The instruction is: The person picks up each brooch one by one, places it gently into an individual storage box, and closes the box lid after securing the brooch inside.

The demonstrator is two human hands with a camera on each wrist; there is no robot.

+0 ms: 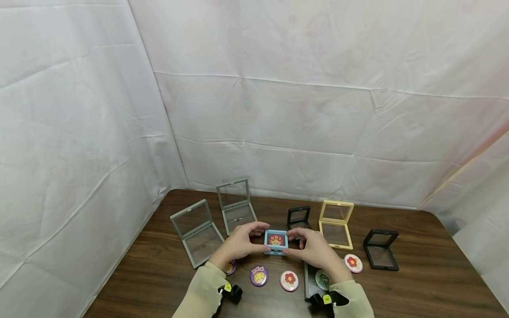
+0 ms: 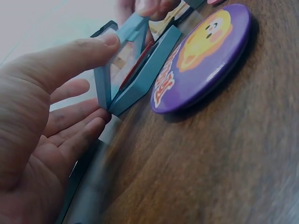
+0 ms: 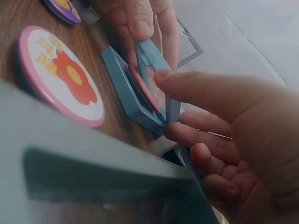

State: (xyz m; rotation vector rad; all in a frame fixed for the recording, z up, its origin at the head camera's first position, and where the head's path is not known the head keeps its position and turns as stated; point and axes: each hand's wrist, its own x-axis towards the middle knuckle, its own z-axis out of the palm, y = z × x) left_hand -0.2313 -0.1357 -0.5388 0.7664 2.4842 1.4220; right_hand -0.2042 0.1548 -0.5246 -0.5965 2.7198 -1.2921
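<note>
A small light-blue hinged display case point(image 1: 276, 253) stands on the table between both hands, a red round badge point(image 3: 142, 86) lying inside it. Its lid is tilted partway over the base, as both wrist views show. From the left side my left hand point(image 1: 240, 242) grips the lid, thumb on the front edge and fingers at the hinge. My right hand point(image 1: 315, 248) holds the opposite side the same way. Nearest the hands lie a purple badge with a yellow bear point(image 1: 259, 277) and a white badge with a red flower point(image 1: 289, 281).
Two grey cases point(image 1: 195, 237) point(image 1: 237, 207) stand unfolded at the left. Behind and right are black cases point(image 1: 380, 249) and a yellow case point(image 1: 336, 234). Under my right forearm, a grey case point(image 1: 312, 280) bears a green badge point(image 1: 323, 279). Another flower badge point(image 1: 353, 263) lies beyond.
</note>
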